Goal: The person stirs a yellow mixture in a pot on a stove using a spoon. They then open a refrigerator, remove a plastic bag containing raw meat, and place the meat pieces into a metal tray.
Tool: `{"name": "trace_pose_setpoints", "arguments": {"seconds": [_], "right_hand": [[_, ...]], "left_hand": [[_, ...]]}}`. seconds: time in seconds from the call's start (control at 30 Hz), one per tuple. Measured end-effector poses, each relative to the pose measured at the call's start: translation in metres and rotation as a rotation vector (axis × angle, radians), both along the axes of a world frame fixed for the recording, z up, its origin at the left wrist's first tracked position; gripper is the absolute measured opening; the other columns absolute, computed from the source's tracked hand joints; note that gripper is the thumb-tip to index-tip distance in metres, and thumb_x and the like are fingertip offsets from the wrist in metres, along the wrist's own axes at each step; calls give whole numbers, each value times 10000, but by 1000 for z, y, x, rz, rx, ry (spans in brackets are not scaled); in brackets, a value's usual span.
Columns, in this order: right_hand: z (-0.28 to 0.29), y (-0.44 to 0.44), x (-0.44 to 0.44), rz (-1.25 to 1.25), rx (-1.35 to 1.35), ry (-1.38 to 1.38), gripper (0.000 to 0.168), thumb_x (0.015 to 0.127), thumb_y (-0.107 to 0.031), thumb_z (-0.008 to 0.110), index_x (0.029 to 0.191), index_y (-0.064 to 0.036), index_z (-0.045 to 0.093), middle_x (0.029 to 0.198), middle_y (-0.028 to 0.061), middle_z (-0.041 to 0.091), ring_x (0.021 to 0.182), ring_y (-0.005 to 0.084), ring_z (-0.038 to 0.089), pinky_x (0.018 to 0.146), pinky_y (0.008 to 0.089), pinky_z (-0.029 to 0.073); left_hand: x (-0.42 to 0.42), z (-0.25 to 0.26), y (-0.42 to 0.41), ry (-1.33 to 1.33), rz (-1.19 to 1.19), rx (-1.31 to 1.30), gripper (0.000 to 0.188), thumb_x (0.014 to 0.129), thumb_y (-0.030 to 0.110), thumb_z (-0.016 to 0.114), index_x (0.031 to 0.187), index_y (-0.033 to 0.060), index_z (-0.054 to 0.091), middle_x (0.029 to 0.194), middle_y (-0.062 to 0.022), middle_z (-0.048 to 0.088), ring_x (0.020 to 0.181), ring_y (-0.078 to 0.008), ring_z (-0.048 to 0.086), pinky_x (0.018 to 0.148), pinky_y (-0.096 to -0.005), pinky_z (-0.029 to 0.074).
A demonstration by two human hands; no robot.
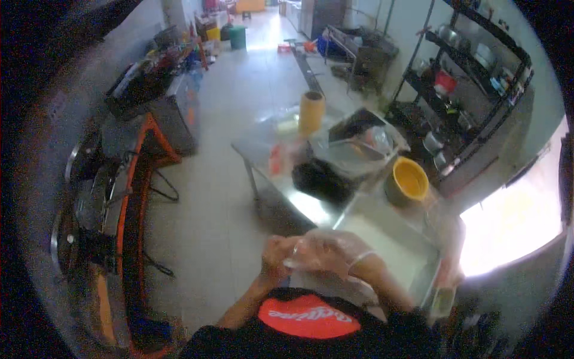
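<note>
Both hands are raised close together in front of my chest, near the table's edge. A clear plastic glove covers my right hand (pixel 334 252), its cuff at the wrist. My left hand (pixel 276 258) looks bare and meets the glove at its finger end; blur hides how its fingers close. Just beyond the hands lies a black plastic bag (pixel 320 179) on the metal table (pixel 264 172). To the right of the hands is a tray with a pale, flat surface (pixel 381 242).
A yellow-rimmed tub (pixel 409 179) and a tan cylindrical container (pixel 311 112) stand on the table, near a plastic-wrapped box (pixel 358 134). Dark shelving (pixel 475 67) holds pots at the right. Orange-edged equipment (pixel 130 202) stands at the left, beyond a strip of tiled floor (pixel 202 215).
</note>
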State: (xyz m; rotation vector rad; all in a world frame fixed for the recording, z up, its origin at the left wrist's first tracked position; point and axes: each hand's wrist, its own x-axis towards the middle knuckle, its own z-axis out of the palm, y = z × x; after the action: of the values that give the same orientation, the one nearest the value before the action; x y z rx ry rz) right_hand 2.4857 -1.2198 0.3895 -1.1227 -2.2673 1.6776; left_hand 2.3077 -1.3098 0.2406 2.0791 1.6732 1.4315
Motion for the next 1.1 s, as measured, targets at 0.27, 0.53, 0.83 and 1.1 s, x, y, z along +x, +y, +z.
{"name": "trace_pose_setpoints", "arguments": {"seconds": [0.27, 0.53, 0.83, 1.1], "right_hand": [[-23, -8, -33, 208, 171, -340, 616, 720, -673, 593, 952, -114, 706, 1000, 160, 676, 942, 311, 650, 850, 400, 488], [-19, -1, -21, 440, 112, -457, 562, 772, -526, 645, 1147, -118, 559, 1002, 138, 654, 919, 294, 630, 806, 399, 482], [-159, 7, 13, 394, 138, -33, 555, 816, -400, 628, 1286, -141, 485, 1168, 118, 596, 1010, 273, 597, 874, 355, 478], [-125, 35, -11, 343, 516, -352, 390, 809, -307, 580, 1150, -117, 575, 1082, 148, 635, 983, 331, 609, 833, 404, 498]], "left_hand": [[-17, -7, -16, -132, -81, -105, 539, 542, 271, 834, 1013, 89, 647, 889, -92, 654, 795, -316, 593, 718, -413, 443], [-9, -48, 6, -117, -287, -148, 478, 480, 186, 820, 920, 96, 656, 910, -83, 652, 830, -304, 608, 753, -397, 496], [0, -81, 25, -182, -275, -627, 492, 556, 148, 785, 1013, 64, 622, 1003, -122, 639, 960, -296, 600, 846, -372, 494], [-12, -12, 62, -176, -458, -1089, 656, 651, 254, 798, 1225, 77, 536, 1170, -200, 603, 1061, -349, 595, 922, -389, 477]]}}
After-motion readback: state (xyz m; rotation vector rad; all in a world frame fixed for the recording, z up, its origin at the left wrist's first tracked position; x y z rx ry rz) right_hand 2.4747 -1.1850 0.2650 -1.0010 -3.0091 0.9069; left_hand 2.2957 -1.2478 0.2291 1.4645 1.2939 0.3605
